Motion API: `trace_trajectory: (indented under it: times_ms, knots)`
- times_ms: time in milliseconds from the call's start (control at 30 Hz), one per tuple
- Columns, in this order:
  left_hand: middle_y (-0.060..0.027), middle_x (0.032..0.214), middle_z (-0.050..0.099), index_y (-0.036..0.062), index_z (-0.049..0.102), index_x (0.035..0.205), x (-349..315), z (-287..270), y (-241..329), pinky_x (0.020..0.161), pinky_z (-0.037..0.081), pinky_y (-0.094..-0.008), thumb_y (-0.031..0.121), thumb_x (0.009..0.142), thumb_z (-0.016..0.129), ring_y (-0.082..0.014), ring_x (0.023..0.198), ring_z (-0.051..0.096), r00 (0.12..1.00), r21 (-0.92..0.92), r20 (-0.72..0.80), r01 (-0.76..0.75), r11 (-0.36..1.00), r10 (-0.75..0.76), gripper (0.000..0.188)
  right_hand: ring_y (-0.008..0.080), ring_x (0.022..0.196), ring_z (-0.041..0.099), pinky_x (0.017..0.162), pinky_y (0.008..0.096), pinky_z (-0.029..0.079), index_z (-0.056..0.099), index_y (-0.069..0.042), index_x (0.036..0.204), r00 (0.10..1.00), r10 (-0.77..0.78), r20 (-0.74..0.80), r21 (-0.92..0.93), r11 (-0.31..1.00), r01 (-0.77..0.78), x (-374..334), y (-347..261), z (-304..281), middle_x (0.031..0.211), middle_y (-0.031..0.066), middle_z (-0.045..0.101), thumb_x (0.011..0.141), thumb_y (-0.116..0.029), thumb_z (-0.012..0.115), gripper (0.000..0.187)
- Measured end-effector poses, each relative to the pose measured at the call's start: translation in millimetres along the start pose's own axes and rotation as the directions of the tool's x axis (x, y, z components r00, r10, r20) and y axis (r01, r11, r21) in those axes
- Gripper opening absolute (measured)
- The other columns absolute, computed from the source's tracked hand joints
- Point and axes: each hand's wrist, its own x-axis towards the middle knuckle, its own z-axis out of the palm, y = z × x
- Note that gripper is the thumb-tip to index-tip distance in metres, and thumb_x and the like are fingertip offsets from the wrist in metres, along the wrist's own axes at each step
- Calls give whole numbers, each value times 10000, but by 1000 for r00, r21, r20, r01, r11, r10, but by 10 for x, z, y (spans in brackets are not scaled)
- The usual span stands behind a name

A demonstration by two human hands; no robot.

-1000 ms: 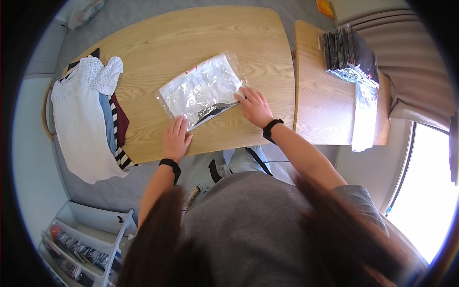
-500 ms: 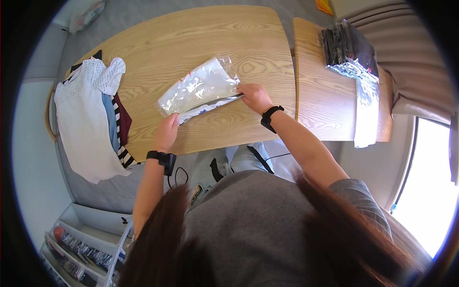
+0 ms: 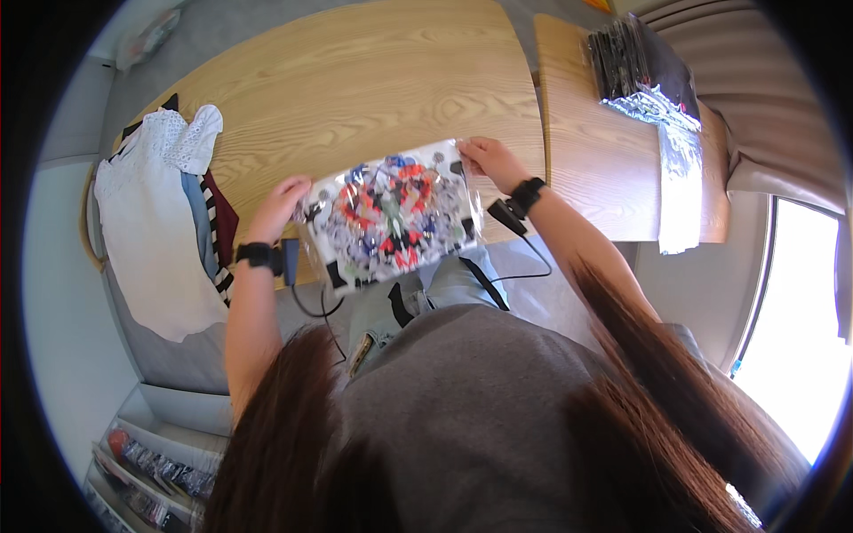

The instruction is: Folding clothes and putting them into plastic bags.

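A folded garment in a clear plastic bag [image 3: 391,213] is stretched between my hands at the near edge of the table. Its upward side carries a bright pattern of red, blue, black and grey on white. My left hand [image 3: 283,202] pinches the bag's upper left corner. At the upper right corner, my right hand [image 3: 493,163] grips it with closed fingers. The lower edge of the bag hangs out over my lap. Each wrist wears a black band with a small dark box and a cable.
White lace-topped clothing [image 3: 155,222] lies over blue, striped and dark red garments at the table's left end. On the wooden side table [image 3: 591,169] are a stack of dark bagged garments [image 3: 644,71] and clear plastic bags [image 3: 680,191]. Compartments with packaged items [image 3: 164,462] stand lower left.
The bagged garment has been flipped from its plain white side to the patterned side and drawn toward me. My hands have spread apart at its upper corners.
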Motion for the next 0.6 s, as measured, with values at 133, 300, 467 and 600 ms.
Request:
trace_trajectory:
  times_ms: [133, 300, 467, 600]
  knots:
    - [-40, 1001, 601, 24, 500, 1217, 292, 328, -341, 767, 458, -260, 227, 855, 629, -112, 893, 560, 946, -179, -226, 196, 964, -234, 435, 107, 596, 555, 548, 232, 461, 606, 17, 914, 955, 154, -252, 215, 971, -100, 261, 602, 42, 718, 41, 610, 849, -215, 622, 242]
    - [-87, 932, 608, -24, 439, 1237, 284, 303, -755, 710, 469, -271, 105, 814, 663, -157, 799, 579, 953, -70, -303, -33, 997, 10, 495, 151, 659, 603, 597, 259, 486, 592, 26, 991, 960, 54, -274, 143, 990, -15, 234, 801, 163, 783, 82, 641, 786, -104, 656, 251]
    - [-158, 1090, 586, 4, 442, 1255, 78, 737, -441, 841, 448, -371, 129, 795, 656, -298, 977, 571, 682, 724, -452, -95, 683, 574, 523, 327, 993, 547, 824, 419, 453, 558, -51, 1072, 711, -533, -459, -679, 727, 106, -94, 406, 604, 1049, 148, 588, 760, -145, 644, 338]
    - [-157, 1364, 399, 74, 418, 1321, -107, 1019, -196, 1030, 287, -455, 335, 810, 609, -309, 1275, 353, 756, 832, 209, -471, 294, 620, 605, 262, 1298, 349, 1051, 509, 267, 495, -169, 1246, 758, -625, 184, -869, 256, 423, -201, 86, 937, 1386, 90, 398, 815, -341, 612, 479]
